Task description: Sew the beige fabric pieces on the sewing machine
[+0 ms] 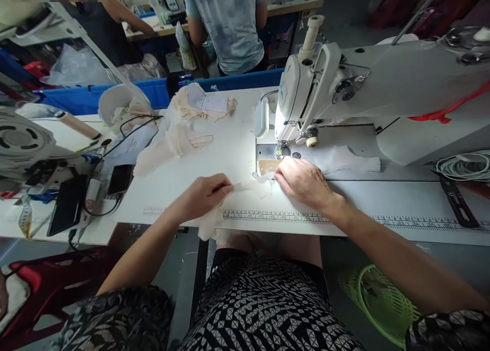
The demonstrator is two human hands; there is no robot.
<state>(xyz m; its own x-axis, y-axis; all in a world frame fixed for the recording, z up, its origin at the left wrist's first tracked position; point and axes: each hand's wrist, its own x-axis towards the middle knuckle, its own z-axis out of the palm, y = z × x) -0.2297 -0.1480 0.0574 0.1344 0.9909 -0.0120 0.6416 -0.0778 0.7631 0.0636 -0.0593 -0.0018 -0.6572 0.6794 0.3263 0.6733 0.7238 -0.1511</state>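
My left hand (pixel 206 197) is closed in a pinch on a thin, pale piece of fabric (pixel 210 223), which hangs over the table's front edge below it. To the right, my right hand (pixel 302 181) has its fingers pressed together on a pale strip of fabric (pixel 266 177) just in front of the needle area. The sewing machine (pixel 296 96) stands right behind that hand, its lamp lighting the needle plate (pixel 267 152). Exactly how the two fabric parts join is washed out by the glare. Another pale cut piece (pixel 344 159) lies under the machine arm.
Sheer fabric pieces (pixel 164 149) and a bundle with a paper label (pixel 209 103) lie left of the machine. Phones (pixel 68 205) and cables are at far left. A ruler strip (pixel 275 216) runs along the front edge. A green basket (pixel 386 305) stands below right. Two people sit beyond.
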